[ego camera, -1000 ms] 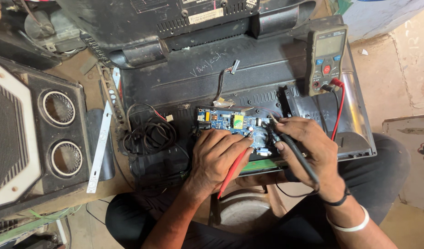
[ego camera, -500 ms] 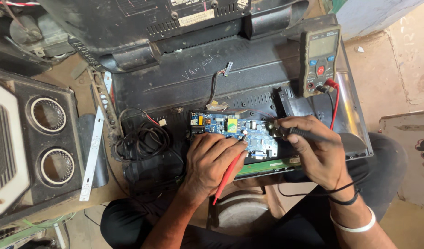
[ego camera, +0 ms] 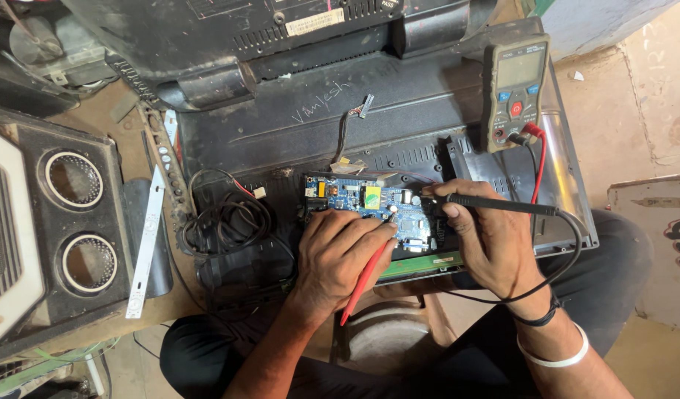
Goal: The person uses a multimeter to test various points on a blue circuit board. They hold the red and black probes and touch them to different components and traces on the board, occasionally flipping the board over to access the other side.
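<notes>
While both hands press probes onto a small board, the biggest hazard sits under everything: the dark back panel [ego camera: 399,111] of the flat set serves as the bench, and it overhangs the person's lap, so a shifted knee could tilt the whole stack. On that panel, propped near its far right corner, the multimeter [ego camera: 516,89] stands tilted; its red and black leads run down to the hands, and a tug on either, I judge, could drag it over. Left of the board, a tangle of black cable [ego camera: 225,218] lies close enough to snag a wrist.

Next comes the blue circuit board [ego camera: 369,210] itself, lying flat at the panel's near edge, between the two hands. The left hand [ego camera: 340,255] rests on it, fingers closed around the red probe [ego camera: 366,277], its tip by a small silver part. The right hand [ego camera: 491,240] is clamped on the black probe [ego camera: 487,203], held level, its tip at the board's right side. Smallest risk, likeliest one: either tip slips and bridges neighbouring contacts, since they look tightly packed.
</notes>
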